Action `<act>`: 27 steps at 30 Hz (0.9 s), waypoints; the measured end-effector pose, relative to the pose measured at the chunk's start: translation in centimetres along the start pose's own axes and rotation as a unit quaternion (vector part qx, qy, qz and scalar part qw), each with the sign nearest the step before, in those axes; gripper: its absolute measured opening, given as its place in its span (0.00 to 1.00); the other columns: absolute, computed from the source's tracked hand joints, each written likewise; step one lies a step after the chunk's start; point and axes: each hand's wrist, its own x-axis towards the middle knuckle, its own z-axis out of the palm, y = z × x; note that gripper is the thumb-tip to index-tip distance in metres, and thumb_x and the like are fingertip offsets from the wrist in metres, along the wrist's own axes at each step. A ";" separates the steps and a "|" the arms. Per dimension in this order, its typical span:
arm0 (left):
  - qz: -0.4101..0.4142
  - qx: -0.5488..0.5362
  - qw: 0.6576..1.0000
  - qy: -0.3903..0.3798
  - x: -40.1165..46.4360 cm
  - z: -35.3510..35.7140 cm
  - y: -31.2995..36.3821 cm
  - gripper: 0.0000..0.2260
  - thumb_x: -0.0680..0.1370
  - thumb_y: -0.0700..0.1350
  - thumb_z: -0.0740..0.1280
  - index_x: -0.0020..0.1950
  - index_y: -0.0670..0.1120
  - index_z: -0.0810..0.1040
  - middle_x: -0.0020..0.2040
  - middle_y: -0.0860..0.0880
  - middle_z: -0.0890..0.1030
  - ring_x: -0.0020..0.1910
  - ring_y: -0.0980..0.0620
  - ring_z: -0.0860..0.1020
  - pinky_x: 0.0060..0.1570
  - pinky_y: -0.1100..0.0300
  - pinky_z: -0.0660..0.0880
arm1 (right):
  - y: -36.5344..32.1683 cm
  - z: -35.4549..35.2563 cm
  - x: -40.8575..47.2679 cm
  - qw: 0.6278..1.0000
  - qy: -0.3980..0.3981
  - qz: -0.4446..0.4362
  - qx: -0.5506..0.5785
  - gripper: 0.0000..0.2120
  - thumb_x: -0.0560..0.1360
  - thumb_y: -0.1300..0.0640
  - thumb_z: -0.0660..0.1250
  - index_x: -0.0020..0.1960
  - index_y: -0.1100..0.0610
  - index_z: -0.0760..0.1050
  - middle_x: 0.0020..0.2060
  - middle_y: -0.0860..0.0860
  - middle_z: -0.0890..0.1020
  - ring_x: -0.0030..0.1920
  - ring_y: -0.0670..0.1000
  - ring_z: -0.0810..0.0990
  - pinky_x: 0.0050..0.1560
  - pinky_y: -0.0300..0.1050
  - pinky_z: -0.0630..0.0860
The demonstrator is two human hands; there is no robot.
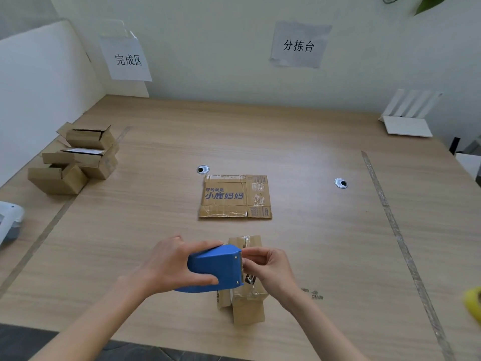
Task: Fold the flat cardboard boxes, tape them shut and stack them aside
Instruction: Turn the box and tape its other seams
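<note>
Cardboard box (248,295), half folded, stands on the table (325,230) right under both hands, near the front edge; its top flaps show just past the dispenser, its lower part below the wrists. Right hand (269,267) has fingertips (251,252) curled in a pinch at the toothed cutter edge of the blue tape dispenser (214,267), seemingly on the loose tape end, though the tape itself is too clear to make out. Left hand (169,264) grips the dispenser body, thumb along the near side, fingers wrapped over the top. Dispenser hovers just above the box, whether touching cannot be told. Step judged: taping stage, freeing the tape end before laying it across the flap seam. Next move likely calls for pulling a length out, holding the flaps down flush, sticking the end over one side and drawing the dispenser across; flaps may spring open if not held. Further out, flat box (235,196) with blue print lies in the table centre, well apart from the hands, not yet folded. Stack of boxes (75,162) sits far left under a wall sign (127,59), some flaps open. Yellow tape roll (475,303) at the right edge.
</note>
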 end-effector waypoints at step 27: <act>-0.017 -0.026 0.999 -0.036 -3.2 5.2 -1.4 0.31 0.66 0.73 0.68 0.68 0.75 0.66 0.45 0.71 0.81 0.41 0.68 0.76 0.40 0.70 0.71 | 4.5 -5.2 -4.2 0.987 0.075 0.083 -0.117 0.04 0.69 0.54 0.81 0.41 0.51 0.87 0.40 0.46 0.88 0.43 0.47 0.87 0.47 0.40 0.82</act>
